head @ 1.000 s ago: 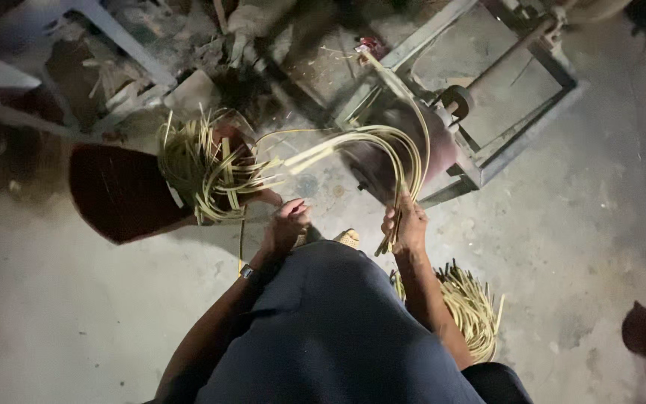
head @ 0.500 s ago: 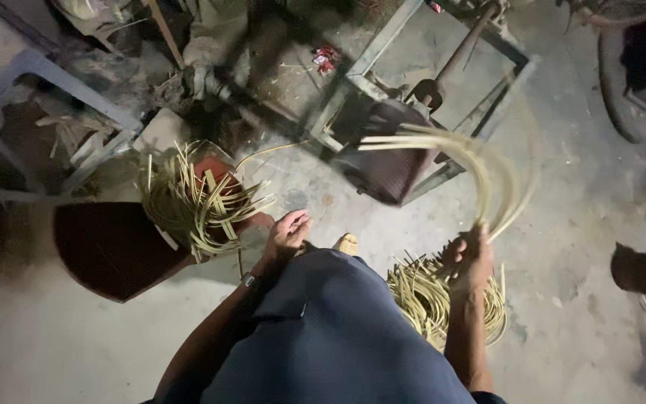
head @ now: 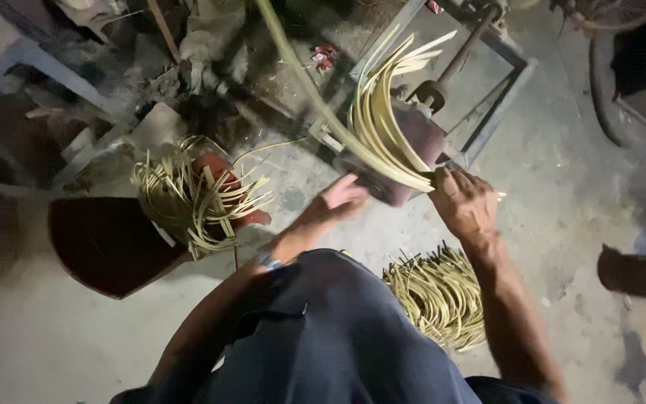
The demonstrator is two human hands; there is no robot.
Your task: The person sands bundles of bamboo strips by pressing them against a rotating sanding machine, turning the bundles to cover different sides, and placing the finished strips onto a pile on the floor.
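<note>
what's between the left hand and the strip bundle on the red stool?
Head view: mostly bare concrete floor between the left hand and the strip bundle on the red stool; one loose pale strip arcs just above that stretch.

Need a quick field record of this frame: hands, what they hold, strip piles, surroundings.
right hand: grips a bunch of long pale yellow curved cane strips
left hand: open, by the dark block of the metal-framed machine
left pile: loose pale strips on a dark red-brown seat
right pile: bundled yellow strips on the concrete floor
</note>
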